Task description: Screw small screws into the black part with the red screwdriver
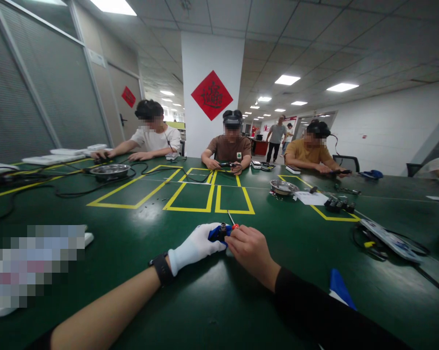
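Note:
My left hand (199, 244), in a white glove with blue fingertips, is closed around a small black part (223, 227) with a round metal end sticking up. Pressed close beside it, my bare right hand (249, 248) pinches a screwdriver (235, 226) with a red handle. Its thin metal shaft points forward over the table, away from the black part. Both hands meet low over the green tabletop. My fingers hide much of the black part, and I cannot tell whether the right fingers touch it.
A blue and white glove (341, 289) lies to the right, near a power strip (390, 240) with cables. Black parts (339, 205), paper (310, 198) and a metal bowl (284, 187) sit farther off. Another bowl (110, 171) stands left. Yellow tape (188, 210) marks rectangles. Several people work opposite.

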`<state>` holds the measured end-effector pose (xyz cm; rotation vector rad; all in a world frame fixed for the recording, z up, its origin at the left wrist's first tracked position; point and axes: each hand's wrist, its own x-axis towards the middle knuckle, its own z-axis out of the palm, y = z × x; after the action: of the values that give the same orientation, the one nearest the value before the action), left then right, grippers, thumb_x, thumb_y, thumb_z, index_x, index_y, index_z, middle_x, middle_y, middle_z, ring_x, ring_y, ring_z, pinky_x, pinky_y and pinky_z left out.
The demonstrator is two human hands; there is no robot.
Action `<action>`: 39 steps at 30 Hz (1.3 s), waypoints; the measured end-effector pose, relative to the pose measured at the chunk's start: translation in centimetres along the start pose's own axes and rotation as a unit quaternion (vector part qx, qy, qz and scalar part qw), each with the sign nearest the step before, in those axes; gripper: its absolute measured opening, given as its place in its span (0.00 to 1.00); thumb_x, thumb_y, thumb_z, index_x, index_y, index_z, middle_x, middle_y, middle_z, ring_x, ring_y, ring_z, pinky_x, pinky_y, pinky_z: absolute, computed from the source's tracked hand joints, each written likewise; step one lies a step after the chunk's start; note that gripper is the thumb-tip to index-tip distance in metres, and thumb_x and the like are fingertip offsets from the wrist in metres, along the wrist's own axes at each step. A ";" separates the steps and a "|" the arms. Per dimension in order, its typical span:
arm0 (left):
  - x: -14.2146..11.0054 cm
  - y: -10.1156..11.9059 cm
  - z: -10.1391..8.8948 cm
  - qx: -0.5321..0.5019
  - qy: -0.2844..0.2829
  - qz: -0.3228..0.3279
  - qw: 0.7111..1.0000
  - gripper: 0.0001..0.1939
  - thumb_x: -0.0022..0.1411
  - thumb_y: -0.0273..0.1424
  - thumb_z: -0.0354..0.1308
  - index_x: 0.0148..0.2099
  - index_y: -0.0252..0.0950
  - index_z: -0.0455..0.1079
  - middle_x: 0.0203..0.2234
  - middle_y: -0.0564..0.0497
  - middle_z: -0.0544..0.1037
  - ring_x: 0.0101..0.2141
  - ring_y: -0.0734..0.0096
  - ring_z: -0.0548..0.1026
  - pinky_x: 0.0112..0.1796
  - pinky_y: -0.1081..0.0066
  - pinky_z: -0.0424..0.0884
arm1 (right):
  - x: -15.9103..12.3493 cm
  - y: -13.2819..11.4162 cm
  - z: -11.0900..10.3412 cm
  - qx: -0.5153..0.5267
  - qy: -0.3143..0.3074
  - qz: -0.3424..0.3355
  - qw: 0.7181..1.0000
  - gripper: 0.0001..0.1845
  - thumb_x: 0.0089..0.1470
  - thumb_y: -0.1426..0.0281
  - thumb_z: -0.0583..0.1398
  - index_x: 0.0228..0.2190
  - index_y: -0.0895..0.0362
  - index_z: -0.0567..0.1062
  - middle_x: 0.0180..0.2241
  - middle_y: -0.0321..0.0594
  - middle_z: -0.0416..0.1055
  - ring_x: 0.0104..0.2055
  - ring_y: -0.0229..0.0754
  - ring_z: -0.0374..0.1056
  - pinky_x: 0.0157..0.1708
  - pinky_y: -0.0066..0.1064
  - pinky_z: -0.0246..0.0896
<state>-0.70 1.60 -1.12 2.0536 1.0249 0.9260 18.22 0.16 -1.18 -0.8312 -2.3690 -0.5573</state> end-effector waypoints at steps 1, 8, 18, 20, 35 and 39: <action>0.0 0.0 0.0 0.001 -0.001 0.000 1.000 0.11 0.51 0.26 0.58 0.40 0.32 0.72 0.32 0.52 0.78 0.34 0.65 0.75 0.37 0.69 0.71 | 0.0 0.0 0.0 0.004 0.005 -0.002 1.000 0.09 0.60 0.73 0.55 0.33 0.55 0.76 0.31 0.40 0.74 0.36 0.42 0.65 0.32 0.34 0.53; -0.1 0.4 -0.2 0.011 -0.013 0.003 1.000 0.12 0.52 0.27 0.58 0.41 0.33 0.72 0.32 0.51 0.78 0.34 0.65 0.75 0.39 0.67 0.71 | -0.1 0.1 0.1 0.028 0.004 0.013 1.000 0.10 0.61 0.72 0.54 0.34 0.54 0.76 0.32 0.39 0.74 0.35 0.41 0.65 0.34 0.34 0.54; -0.3 0.0 -0.2 0.155 0.038 0.063 0.985 0.14 0.52 0.31 0.62 0.43 0.36 0.72 0.38 0.48 0.76 0.40 0.60 0.73 0.46 0.62 0.67 | 0.0 0.2 0.3 0.064 0.004 0.034 0.997 0.08 0.59 0.72 0.56 0.32 0.55 0.76 0.32 0.39 0.74 0.36 0.40 0.67 0.36 0.32 0.56; -0.3 -0.2 -0.2 0.172 0.041 0.068 0.982 0.15 0.52 0.32 0.62 0.44 0.36 0.72 0.40 0.47 0.75 0.42 0.58 0.72 0.48 0.60 0.66 | 0.1 0.3 0.2 0.071 0.004 0.033 0.997 0.08 0.59 0.71 0.56 0.32 0.55 0.76 0.32 0.39 0.74 0.35 0.39 0.68 0.35 0.32 0.56; -0.3 -0.4 -0.1 0.215 0.021 0.068 0.974 0.16 0.54 0.34 0.61 0.46 0.37 0.70 0.42 0.47 0.74 0.45 0.58 0.71 0.51 0.59 0.65 | 0.2 0.8 -0.2 0.060 -0.021 0.008 0.998 0.10 0.61 0.69 0.55 0.32 0.55 0.76 0.31 0.36 0.73 0.33 0.37 0.67 0.33 0.31 0.52; -0.3 -0.4 -0.1 0.214 0.025 0.063 0.974 0.16 0.55 0.34 0.61 0.46 0.37 0.70 0.42 0.47 0.74 0.45 0.59 0.71 0.51 0.59 0.65 | 0.3 0.9 -0.4 0.049 -0.042 -0.005 0.998 0.10 0.61 0.69 0.55 0.33 0.55 0.76 0.32 0.37 0.73 0.33 0.38 0.66 0.32 0.31 0.52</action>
<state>-1.06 1.54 -1.44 2.4850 1.2162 0.8802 18.76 0.78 -0.53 -0.8143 -2.4554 -0.4139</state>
